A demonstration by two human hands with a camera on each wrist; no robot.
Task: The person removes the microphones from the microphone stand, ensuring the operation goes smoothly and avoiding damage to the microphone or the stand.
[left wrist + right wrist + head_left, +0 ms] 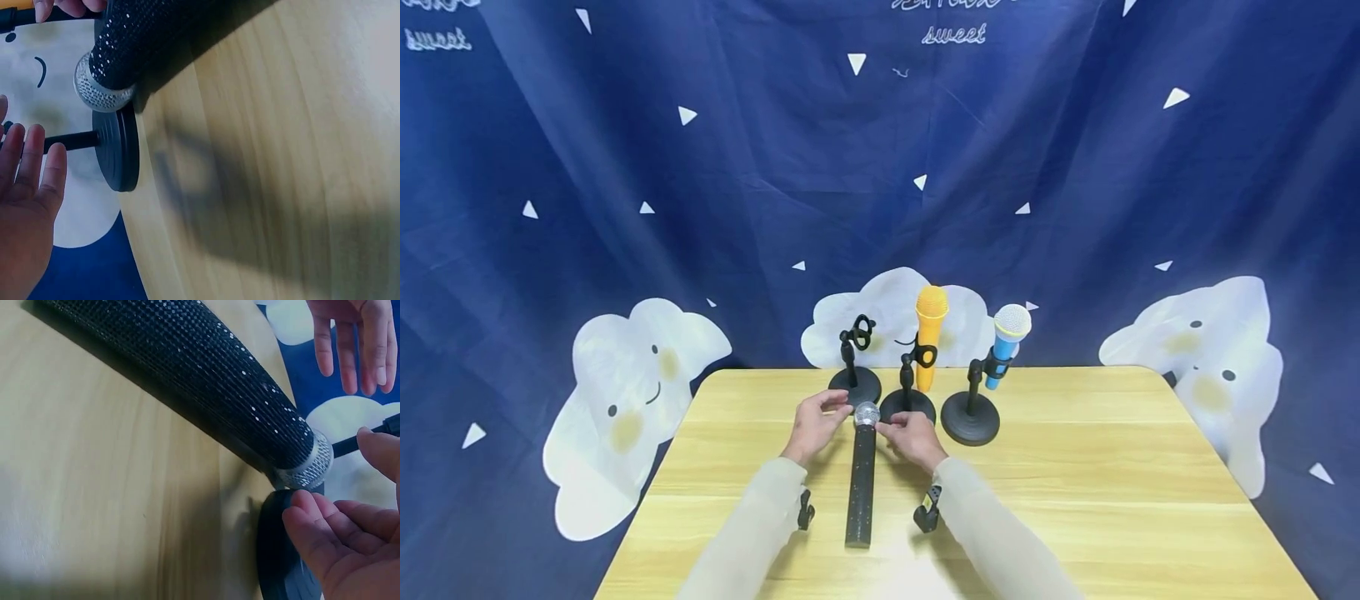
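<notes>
A black microphone (862, 483) with a sparkly handle and a silver mesh head lies on the table, its head toward the stands. My left hand (816, 423) hovers left of the mesh head, fingers apart; the left wrist view shows that hand (28, 200) with fingers extended and nothing in it. On the other side my right hand (916, 439) is beside the head, its fingertips close to the neck. In the right wrist view this hand (350, 550) has loosely bent fingers and a gap between thumb and forefinger. Just beyond the left hand stands a black microphone stand (859, 387) with a bare clip.
Behind the right hand, a second black stand (907, 406) holds a yellow microphone (929, 321) upright. To its right, a third stand (970, 419) holds a blue microphone (1003, 348) with a white head. The wooden table (1112, 483) ends at a dark blue curtain (880, 167).
</notes>
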